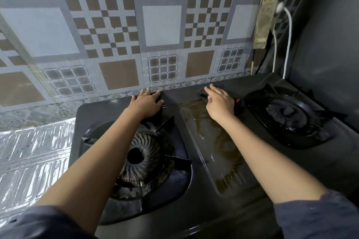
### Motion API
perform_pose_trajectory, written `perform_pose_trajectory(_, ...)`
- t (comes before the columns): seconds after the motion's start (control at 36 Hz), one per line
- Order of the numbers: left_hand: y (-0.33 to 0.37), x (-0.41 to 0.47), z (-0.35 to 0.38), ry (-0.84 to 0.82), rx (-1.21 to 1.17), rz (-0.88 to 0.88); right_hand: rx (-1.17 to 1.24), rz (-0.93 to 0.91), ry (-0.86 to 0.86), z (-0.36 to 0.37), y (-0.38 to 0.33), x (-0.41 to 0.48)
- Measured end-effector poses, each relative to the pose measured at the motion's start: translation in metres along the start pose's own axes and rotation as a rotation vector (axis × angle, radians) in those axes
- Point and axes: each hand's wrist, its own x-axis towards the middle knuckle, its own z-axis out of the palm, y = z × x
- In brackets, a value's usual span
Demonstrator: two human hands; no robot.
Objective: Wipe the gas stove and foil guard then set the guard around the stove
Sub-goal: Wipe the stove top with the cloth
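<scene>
A black two-burner gas stove [93,110] fills the lower middle of the view, with a brownish wet smear on its centre panel [223,151]. My left hand [147,105] lies flat on the stove's back edge, behind the left burner [139,157]. My right hand [219,103] presses with outstretched fingers on a dark cloth [239,91] at the back of the centre panel, left of the right burner [287,111]. A foil guard [163,25] printed with brown and grey squares stands upright in folded panels right behind the stove.
Shiny embossed silver foil [33,157] covers the counter to the left of the stove. A yellowed power strip [267,11] hangs at the upper right with white cables [289,35] running down behind the stove. A grey wall [330,44] closes the right side.
</scene>
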Motion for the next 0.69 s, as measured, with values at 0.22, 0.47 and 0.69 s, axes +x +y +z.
perform_pose_trajectory(0.22, -0.001, -0.002, -0.002, -0.024, 0.001, 0.006, 0.099, -0.307, -0.081, 0.013, -0.038, -0.013)
perform_pose_trajectory(0.47, 0.0, -0.003, -0.001, -0.011, 0.039, 0.003, 0.113, -0.577, -0.239, 0.002, -0.019, -0.021)
perform_pose_trajectory(0.69, 0.007, -0.001, 0.001, 0.033, 0.048, 0.018, 0.002, -0.475, -0.218, -0.019, 0.022, -0.012)
